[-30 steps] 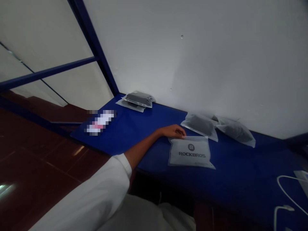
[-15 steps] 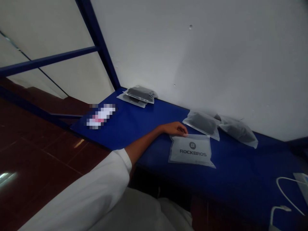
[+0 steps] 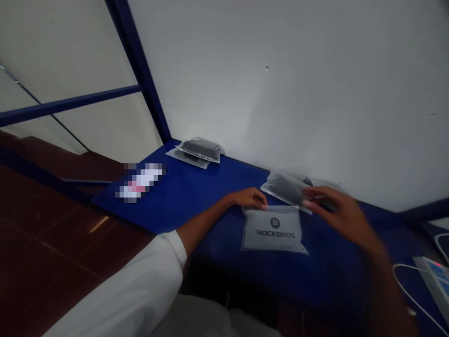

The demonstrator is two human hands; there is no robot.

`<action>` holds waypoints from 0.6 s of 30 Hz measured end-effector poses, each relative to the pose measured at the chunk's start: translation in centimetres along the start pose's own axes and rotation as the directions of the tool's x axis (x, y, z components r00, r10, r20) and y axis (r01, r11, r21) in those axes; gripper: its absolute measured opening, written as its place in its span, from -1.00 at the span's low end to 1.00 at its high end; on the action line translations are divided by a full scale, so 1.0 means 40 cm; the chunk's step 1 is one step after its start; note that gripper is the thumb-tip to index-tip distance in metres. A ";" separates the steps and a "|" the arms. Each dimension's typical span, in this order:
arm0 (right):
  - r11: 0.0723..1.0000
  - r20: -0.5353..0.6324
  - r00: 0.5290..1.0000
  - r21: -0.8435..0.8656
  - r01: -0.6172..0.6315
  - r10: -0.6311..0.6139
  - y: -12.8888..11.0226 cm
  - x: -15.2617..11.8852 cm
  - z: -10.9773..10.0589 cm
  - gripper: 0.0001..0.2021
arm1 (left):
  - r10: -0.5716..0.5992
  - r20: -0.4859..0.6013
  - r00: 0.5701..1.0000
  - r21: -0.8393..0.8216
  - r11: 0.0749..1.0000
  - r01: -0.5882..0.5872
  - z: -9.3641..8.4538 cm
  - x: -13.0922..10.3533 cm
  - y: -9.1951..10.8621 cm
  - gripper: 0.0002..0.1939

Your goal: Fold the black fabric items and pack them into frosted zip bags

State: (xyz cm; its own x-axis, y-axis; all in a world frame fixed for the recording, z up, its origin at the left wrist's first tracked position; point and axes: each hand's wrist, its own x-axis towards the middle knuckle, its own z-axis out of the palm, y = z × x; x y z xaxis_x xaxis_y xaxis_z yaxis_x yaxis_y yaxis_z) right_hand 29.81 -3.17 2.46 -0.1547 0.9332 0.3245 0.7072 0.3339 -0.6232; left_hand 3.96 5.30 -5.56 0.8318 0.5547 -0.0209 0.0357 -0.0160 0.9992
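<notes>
ROCKBROS pouch (image 3: 275, 241) lay on counter (image 3: 210, 182), left hand (image 3: 249, 198) grip pinched its top edge at 11 o'clock, right hand (image 3: 340, 213) grip was unclenched near its 2 o'clock corner, stacked pouches (image 3: 200, 150) sat at its 10 o'clock

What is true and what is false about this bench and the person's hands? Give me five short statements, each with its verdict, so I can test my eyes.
1. The left hand touches the top edge of the ROCKBROS bag. True.
2. The ROCKBROS bag is bright red. False: it is pale and whitish.
3. A stack of bags lies on the blue table, near the wall. True.
4. The right hand wears a thick glove. False: it is bare.
5. A white cable shows toward the right side of the picture. True.
</notes>
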 end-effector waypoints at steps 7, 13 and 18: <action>0.983 0.037 0.983 0.007 -0.181 0.181 0.132 0.029 0.112 -0.56 | 0.025 -0.197 0.980 -0.076 0.996 -0.041 -0.071 -0.036 0.024 -0.79; 0.957 -0.010 0.984 -0.234 0.171 -0.178 0.199 0.003 0.105 -0.53 | 0.139 -0.695 0.705 -0.068 0.964 -0.257 -0.175 -0.086 0.031 -0.78; 0.905 -0.004 0.981 -0.385 0.179 -0.196 0.221 -0.008 0.132 -0.25 | 0.204 -0.931 0.302 0.101 0.941 -0.324 -0.202 -0.094 0.039 -0.81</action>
State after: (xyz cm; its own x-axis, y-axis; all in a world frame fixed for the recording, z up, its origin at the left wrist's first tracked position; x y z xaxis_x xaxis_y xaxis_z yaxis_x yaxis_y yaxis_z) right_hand 32.48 0.18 -6.90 -0.2873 0.8491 0.4432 0.8783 0.4182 -0.2319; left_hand -3.58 9.93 -3.66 -0.2575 0.9389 0.2285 -0.1797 -0.2789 0.9434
